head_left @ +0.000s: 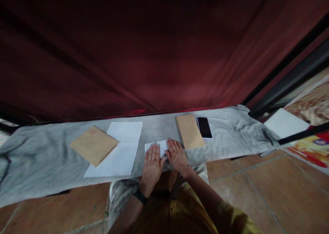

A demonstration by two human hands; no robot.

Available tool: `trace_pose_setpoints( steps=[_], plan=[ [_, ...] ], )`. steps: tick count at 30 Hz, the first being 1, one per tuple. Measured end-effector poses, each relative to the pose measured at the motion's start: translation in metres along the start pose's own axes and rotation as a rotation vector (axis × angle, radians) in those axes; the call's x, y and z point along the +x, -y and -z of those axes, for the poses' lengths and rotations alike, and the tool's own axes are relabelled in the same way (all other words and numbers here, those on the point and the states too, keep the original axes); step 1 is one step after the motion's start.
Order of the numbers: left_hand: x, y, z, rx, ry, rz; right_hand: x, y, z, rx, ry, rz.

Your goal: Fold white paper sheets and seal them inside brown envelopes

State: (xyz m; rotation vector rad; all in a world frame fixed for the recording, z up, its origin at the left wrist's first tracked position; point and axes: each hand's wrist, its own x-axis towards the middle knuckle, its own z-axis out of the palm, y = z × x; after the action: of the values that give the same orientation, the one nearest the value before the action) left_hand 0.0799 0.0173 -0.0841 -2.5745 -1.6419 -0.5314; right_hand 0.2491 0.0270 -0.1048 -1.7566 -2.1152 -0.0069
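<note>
A small piece of white paper (162,145), apparently folded, lies on the grey cloth in front of me. My left hand (152,162) rests flat on its left part, fingers stretched forward. On its right end lies my right hand (177,155), palm down with the fingers extended; the two thumbs come close together near the paper's middle. Both hands cover much of the paper, so its near edge is hidden. Just right of my right hand is a stack of brown envelopes (190,131).
A grey cloth (159,124) covers the long narrow surface. Left lie a creased white sheet (125,155) and, overlapping it, a brown envelope (94,144). A dark-screened phone (205,127) sits beyond the envelope stack. A red curtain (164,62) hangs behind; black bars (290,69) stand right.
</note>
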Motion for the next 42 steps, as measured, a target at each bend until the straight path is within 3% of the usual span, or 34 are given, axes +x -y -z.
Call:
trace_pose_setpoints(
  steps=[5, 12, 20, 29, 42],
  plan=[
    [-0.001, 0.013, -0.018, 0.012, -0.002, 0.008, 0.001, 0.006, 0.000, 0.010, -0.026, -0.028],
    [-0.002, 0.014, -0.016, 0.007, 0.010, -0.003, -0.004, 0.024, -0.003, 0.041, -0.031, -0.038],
    [-0.004, 0.015, -0.014, 0.009, -0.006, 0.014, -0.022, 0.011, 0.001, -0.009, -0.053, -0.042],
    [-0.020, 0.030, -0.008, -0.008, -0.014, 0.059, -0.039, 0.003, 0.009, 0.015, -0.039, -0.019],
    [-0.020, 0.028, -0.007, -0.075, -0.034, 0.084, -0.076, -0.007, 0.034, 0.100, 0.063, 0.065]
  ],
)
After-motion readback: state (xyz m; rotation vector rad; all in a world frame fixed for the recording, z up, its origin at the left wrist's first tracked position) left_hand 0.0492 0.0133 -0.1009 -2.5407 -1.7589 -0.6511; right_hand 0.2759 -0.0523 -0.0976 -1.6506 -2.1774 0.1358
